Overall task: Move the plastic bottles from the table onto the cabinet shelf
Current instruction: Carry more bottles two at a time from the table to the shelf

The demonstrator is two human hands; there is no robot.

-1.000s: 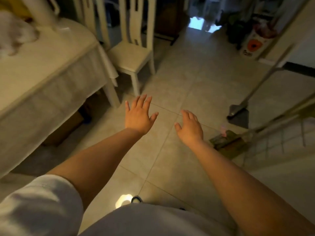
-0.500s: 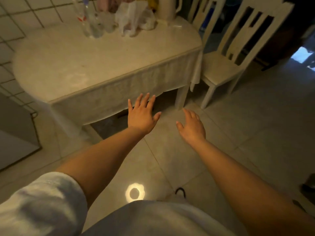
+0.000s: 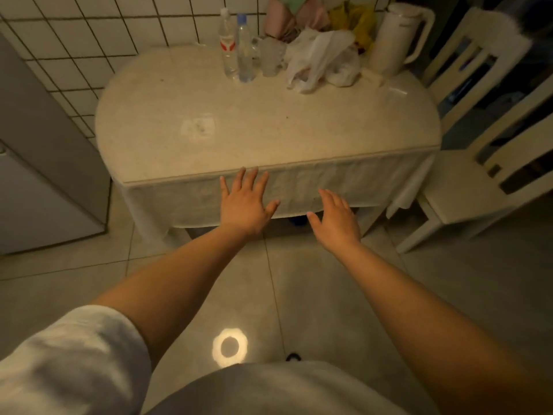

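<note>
Two clear plastic bottles stand upright side by side at the far edge of the table (image 3: 269, 136), against the tiled wall: one with a red label (image 3: 227, 44) and one with a blue cap (image 3: 246, 49). My left hand (image 3: 244, 203) is stretched out with fingers spread, its fingertips just at the table's near edge. My right hand (image 3: 336, 223) hovers open below that edge, in front of the hanging tablecloth. Both hands hold nothing and are far short of the bottles. No cabinet shelf is in view.
Beside the bottles stand a clear glass mug (image 3: 270, 56), crumpled plastic bags (image 3: 321, 61) and a white jug (image 3: 395, 40). A grey appliance (image 3: 39, 163) stands at the left. White chairs (image 3: 478, 181) flank the table's right side. Tiled floor lies under me.
My view has swung left from the open floor and chair until the table faces me squarely. Both hands stay open and outstretched, now nearer the table's front edge.
</note>
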